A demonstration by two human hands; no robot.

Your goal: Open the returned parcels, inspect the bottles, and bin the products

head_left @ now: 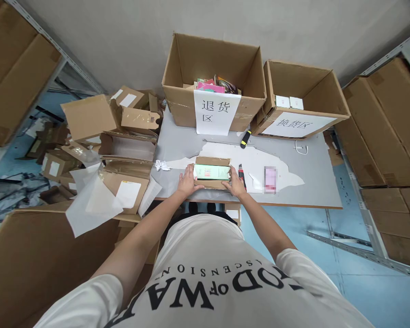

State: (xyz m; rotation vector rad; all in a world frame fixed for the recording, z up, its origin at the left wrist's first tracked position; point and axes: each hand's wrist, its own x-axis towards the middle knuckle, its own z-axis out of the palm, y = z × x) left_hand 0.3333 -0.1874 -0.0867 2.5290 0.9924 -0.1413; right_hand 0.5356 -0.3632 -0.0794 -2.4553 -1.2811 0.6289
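Both hands frame a small open carton (212, 172) at the near edge of the worktop (321, 182). The left hand (187, 181) lies flat against the carton's left end, fingers spread, not closed round anything; the right hand (235, 183) presses its right end the same way, loosely open. Between them, inside the carton, a pale green box (212, 171) lies flat, label up. The step in hand looks like unpacking: flaps open, contents exposed but not lifted. Any next move would call for one hand to steady the carton while the other reaches in for the green box.

Just right of the right hand lies a cutter (241, 175); further right, a blurred pink item (270, 179). Left of the left hand sits a crumpled paper (162, 165), and beyond it a heap of emptied cartons (119, 136). Past the hands lies a black-and-yellow tool (245, 139). Farthest off stand two big boxes with paper signs: one (213, 64) holding coloured packs, the other (304, 98) holding two white boxes.
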